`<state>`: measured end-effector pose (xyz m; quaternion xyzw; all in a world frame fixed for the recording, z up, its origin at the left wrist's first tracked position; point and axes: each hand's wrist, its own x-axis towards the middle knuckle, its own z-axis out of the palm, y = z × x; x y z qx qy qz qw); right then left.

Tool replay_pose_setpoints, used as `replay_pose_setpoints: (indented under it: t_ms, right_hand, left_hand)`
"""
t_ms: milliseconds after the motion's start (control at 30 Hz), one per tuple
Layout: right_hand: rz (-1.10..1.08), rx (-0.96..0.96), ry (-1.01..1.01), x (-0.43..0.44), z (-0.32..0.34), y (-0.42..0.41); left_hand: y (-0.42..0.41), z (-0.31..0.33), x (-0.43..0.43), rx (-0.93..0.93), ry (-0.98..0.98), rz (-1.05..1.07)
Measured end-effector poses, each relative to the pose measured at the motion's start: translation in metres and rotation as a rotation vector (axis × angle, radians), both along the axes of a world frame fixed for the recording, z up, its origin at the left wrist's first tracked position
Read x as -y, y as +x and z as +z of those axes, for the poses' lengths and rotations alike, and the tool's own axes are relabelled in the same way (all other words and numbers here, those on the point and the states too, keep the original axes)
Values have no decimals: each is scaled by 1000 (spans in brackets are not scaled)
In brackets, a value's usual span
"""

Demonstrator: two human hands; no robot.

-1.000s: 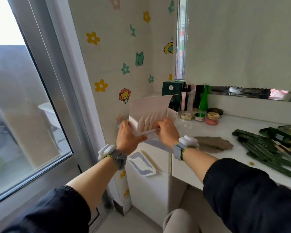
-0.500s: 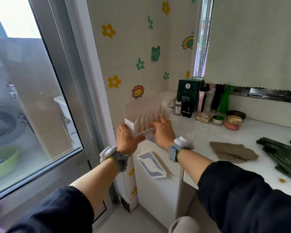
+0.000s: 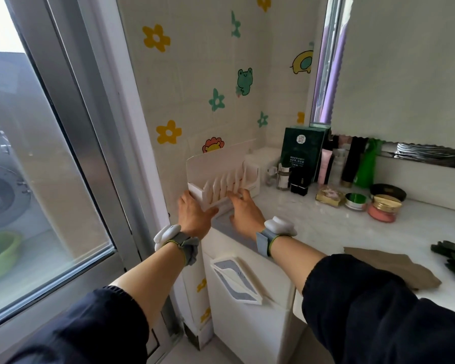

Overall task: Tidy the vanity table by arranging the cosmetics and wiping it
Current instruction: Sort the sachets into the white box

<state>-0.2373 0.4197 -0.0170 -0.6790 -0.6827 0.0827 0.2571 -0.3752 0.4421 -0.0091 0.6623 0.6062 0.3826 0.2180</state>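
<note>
Matt white cardboard box (image 3: 222, 177), glossy marble-look table (image 3: 326, 227), limp brown cloth (image 3: 389, 269), glossy metal-lidded jars (image 3: 382, 208).

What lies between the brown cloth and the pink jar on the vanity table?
Nothing. In the head view, the white tabletop between the brown cloth and the pink jar is bare.

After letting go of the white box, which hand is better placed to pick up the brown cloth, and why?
Probably the right hand. The brown cloth lies beside the right forearm, while the left hand holds the left end of the white box by the wall and would have to cross over.
</note>
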Motion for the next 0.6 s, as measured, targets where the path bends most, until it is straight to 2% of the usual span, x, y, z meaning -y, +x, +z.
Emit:
replay_pose_setpoints:
  t_ms: [600]
  right_hand:
    - [67, 21, -73, -45, 7, 7]
  left_hand:
    - [9, -7, -40, 57, -8, 64]
